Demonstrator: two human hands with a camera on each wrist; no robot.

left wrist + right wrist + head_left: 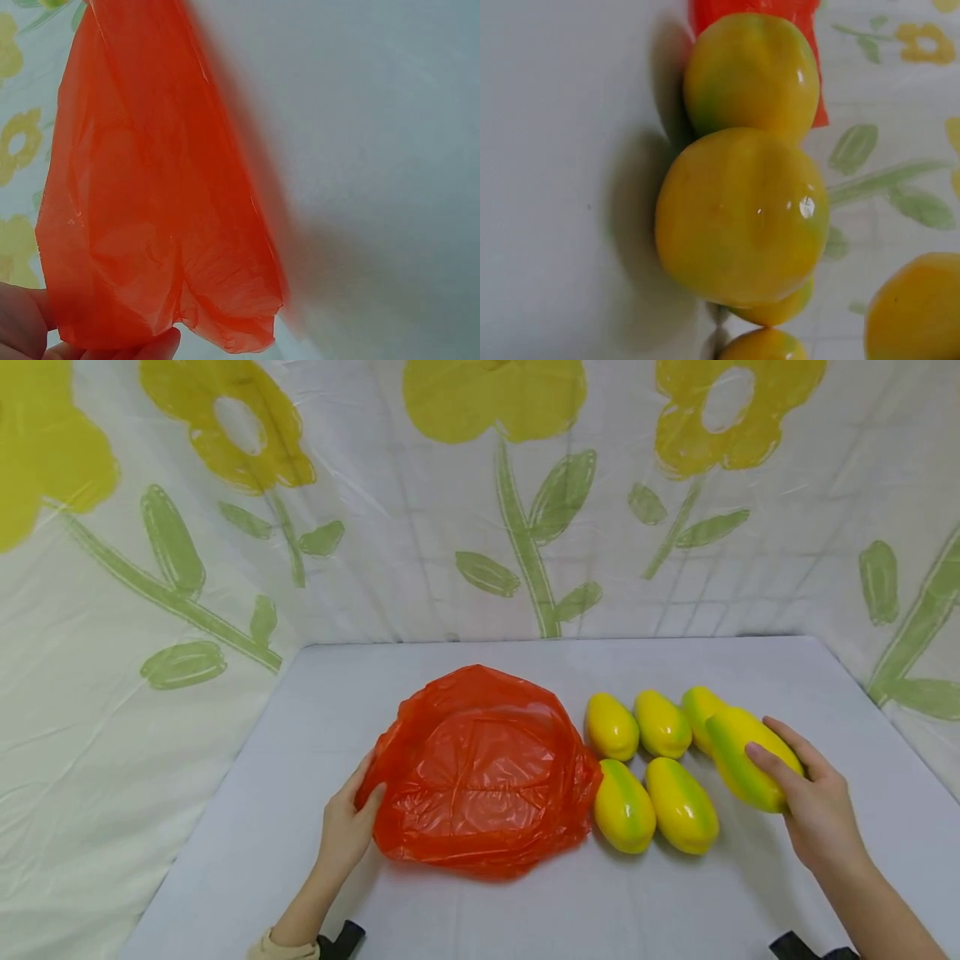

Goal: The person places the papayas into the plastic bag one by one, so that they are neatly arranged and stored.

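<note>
pale grey tabletop fills the lower part of the head view, backed on 3 sides by a white plastic sheet printed with yellow flowers and green leaves. an orange plastic bag lies crumpled at the centre. the left hand rests at the bag's left edge, thumb on top of the plastic and the fingers curled under its rim, pinching it; the left wrist view shows the bag lifted off the surface above those fingertips.

just right of the bag lie 5 yellow-green mangoes: 3 in a back row and 2 in a front row, the front left one touching the bag. the right hand grips a 6th mango, tilted and raised beside the back row, with the fingers wrapped over its near end and the thumb along its far side. the right wrist view shows the row mangoes close up and the held one at the lower right corner.

no brand, label or writing can be read anywhere.
</note>
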